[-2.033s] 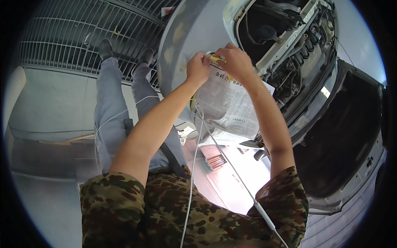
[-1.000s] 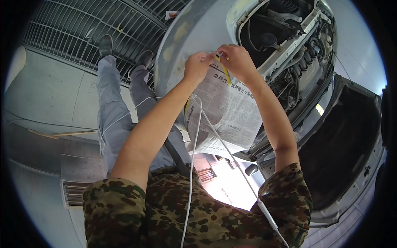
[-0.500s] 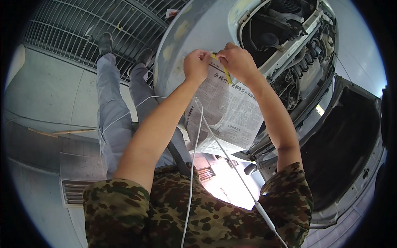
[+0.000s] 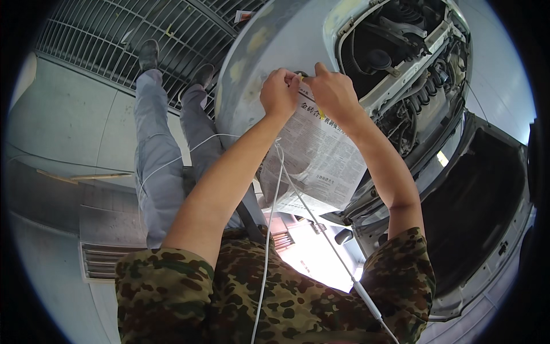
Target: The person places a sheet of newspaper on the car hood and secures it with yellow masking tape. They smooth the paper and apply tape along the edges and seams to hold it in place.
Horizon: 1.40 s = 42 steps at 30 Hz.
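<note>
A sheet of newspaper (image 4: 321, 160) lies against the grey, partly sanded car body panel (image 4: 281, 40). At its upper edge, my left hand (image 4: 281, 93) is closed in a pinch on a strip of yellow masking tape (image 4: 301, 78). From the other side my right hand (image 4: 331, 92) pinches the same strip, thumb and fingers close to the left fingertips. A lower bit of the yellow tape shows beneath the right palm, over the printed heading. Most of the strip is hidden by my fingers.
The engine bay (image 4: 409, 97) lies open on the right, with the raised bonnet (image 4: 475, 200) beyond it. A thin white cable (image 4: 276, 189) hangs between my forearms. Metal floor grating (image 4: 109, 40) and legs in grey trousers (image 4: 157, 155) are at the left.
My hands have shifted slightly right in view and my right hand has turned over the tape, so less yellow shows. The newspaper stays against the panel.
</note>
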Each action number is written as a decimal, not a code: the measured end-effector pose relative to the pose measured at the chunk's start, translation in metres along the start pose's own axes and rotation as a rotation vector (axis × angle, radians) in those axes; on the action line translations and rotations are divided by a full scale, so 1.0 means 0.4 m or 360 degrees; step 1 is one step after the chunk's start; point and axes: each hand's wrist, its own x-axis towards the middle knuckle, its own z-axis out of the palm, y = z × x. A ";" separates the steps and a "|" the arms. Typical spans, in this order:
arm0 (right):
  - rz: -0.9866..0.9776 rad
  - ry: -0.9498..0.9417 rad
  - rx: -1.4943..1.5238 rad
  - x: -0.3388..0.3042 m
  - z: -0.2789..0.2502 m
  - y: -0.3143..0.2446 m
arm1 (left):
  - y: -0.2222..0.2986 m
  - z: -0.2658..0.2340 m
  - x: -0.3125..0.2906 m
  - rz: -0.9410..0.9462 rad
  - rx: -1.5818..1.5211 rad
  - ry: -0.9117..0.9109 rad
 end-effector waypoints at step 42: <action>0.0162 0.0703 0.0838 0.074 -0.085 0.019 | -0.047 -0.094 -0.031 0.1456 0.0931 -0.0369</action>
